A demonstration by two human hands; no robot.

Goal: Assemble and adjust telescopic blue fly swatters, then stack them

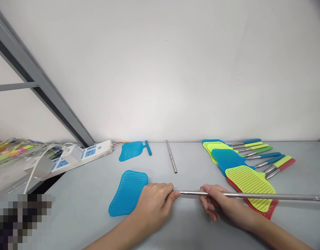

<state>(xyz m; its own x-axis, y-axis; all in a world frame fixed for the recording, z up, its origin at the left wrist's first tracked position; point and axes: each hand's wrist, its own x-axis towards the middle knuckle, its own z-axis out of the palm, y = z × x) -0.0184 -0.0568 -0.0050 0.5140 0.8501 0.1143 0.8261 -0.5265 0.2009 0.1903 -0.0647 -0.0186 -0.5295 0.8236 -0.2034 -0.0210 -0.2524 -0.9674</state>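
Observation:
A blue mesh fly swatter head (130,191) lies at the near left, partly covered by my left hand (157,203). That hand is closed at the head's neck, where a thin end of a telescopic metal rod (271,196) emerges. The joint itself is hidden by the fingers. My right hand (218,199) is closed loosely about the rod, thumb on top and fingers below. The rod is extended to the right, over the stacked swatters and out of view.
Behind lie a second blue swatter head (131,151), a blue grip (148,148) and a short metal rod (171,156). Several fly swatters (249,180) with coloured grips overlap at right. A power strip (97,150) with plugs borders the left, near a metal frame (45,80).

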